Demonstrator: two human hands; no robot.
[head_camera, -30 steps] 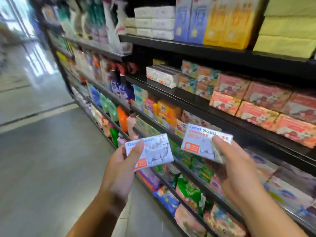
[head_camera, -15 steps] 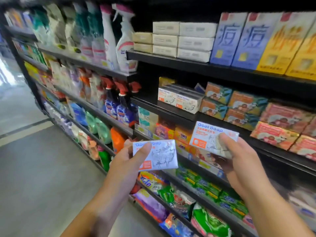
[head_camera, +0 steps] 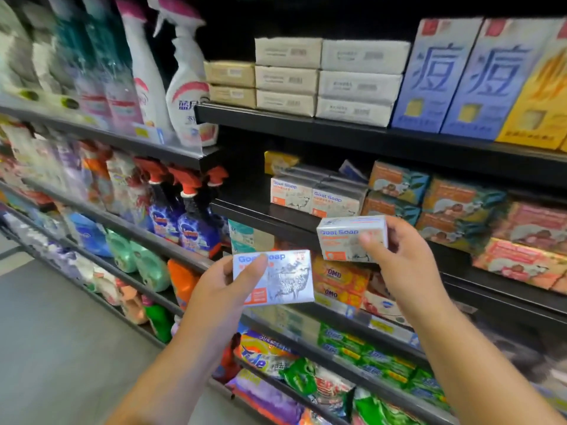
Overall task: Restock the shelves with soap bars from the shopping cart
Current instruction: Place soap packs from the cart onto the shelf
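At far left of the aisle, spray bottles [head_camera: 184, 87] of glossy white plastic with pink trigger heads stand upright in a row.

Next right: left hand [head_camera: 221, 292] grips one Goat Soap box [head_camera: 283, 280], thumb across the printed face, fingers behind. Box is face-on to the camera, lower than the target shelf.

Above and between the hands: shelf stack [head_camera: 316, 197] of the same boxes sits on the middle shelf [head_camera: 260, 214], black metal.

Right hand [head_camera: 411, 268] pinches a second Goat Soap box [head_camera: 343, 237] by its right end, thumb on the front. Box is raised just in front of the stack, not touching it. Hands apart, one box each.

Further right: coloured cartons [head_camera: 460, 207], teal then pink, stacked in rows.

Handling, as judged: small rectangular cartons of thin glossy card with crisp edges. Probably light enough for one hand, and stiff with the bar inside, though corners may dent. Smooth print could slip, so hold across the short ends and set down flat.
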